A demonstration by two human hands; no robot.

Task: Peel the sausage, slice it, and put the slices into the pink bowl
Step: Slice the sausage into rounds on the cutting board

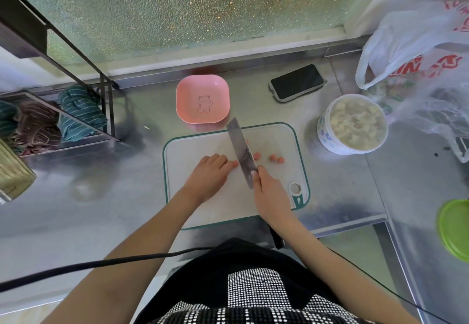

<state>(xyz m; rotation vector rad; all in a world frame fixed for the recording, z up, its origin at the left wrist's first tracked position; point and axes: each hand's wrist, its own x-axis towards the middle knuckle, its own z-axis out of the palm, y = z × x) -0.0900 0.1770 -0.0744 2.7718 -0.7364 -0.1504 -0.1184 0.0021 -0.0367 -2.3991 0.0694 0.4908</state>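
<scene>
On the white cutting board (203, 204) my left hand (212, 173) lies over the pink sausage (235, 163), whose end shows at my fingertips beside the blade. My right hand (270, 194) grips the handle of the cleaver (241, 149), blade edge down across the sausage. Several pink slices (275, 158) lie on the board to the right of the blade. The pink bowl (203, 98) with a bear drawing sits beyond the board and holds nothing.
A black phone (297, 82) lies at the back right. A white tub (352, 124) of pale cubes stands right of the board, with plastic bags (418, 69) behind it. A green lid (454, 228) is at the right edge. A rack with cloths (76, 112) stands at left.
</scene>
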